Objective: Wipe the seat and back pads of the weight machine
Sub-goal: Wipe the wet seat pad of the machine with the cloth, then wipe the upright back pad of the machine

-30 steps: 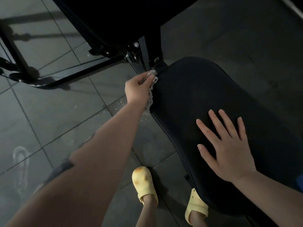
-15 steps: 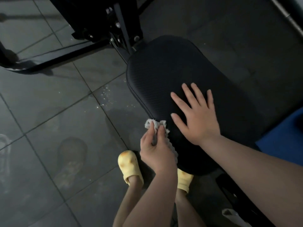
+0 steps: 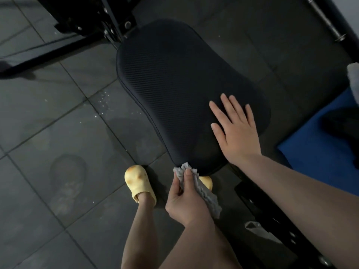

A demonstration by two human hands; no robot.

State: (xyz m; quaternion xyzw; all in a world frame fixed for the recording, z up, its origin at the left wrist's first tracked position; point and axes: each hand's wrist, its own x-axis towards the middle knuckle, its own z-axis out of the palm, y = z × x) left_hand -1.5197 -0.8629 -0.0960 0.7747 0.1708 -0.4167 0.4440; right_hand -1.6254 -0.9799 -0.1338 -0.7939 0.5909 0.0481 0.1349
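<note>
**Black seat pad wiped at its near edge**

Dark grey floor tiles [image 3: 48, 117] spread across the room, flecked with pale droplets beside the machine. Over them sits the black seat pad [image 3: 174, 78] of the weight machine, long and rounded, finely ribbed, with the black metal frame [image 3: 108, 18] bolted at its far end. A blue mat [image 3: 318, 144] lies on the floor to the right of the pad. The person's right hand [image 3: 236, 133] lies flat on the pad's near right part, fingers straight and spread. Their left hand [image 3: 184, 202] grasps a grey cloth [image 3: 202, 189], thumb and fingers curled round it, pressing its bunched top against the pad's near edge. A yellow clog [image 3: 138, 183] stands on the tiles just left of that hand
</note>
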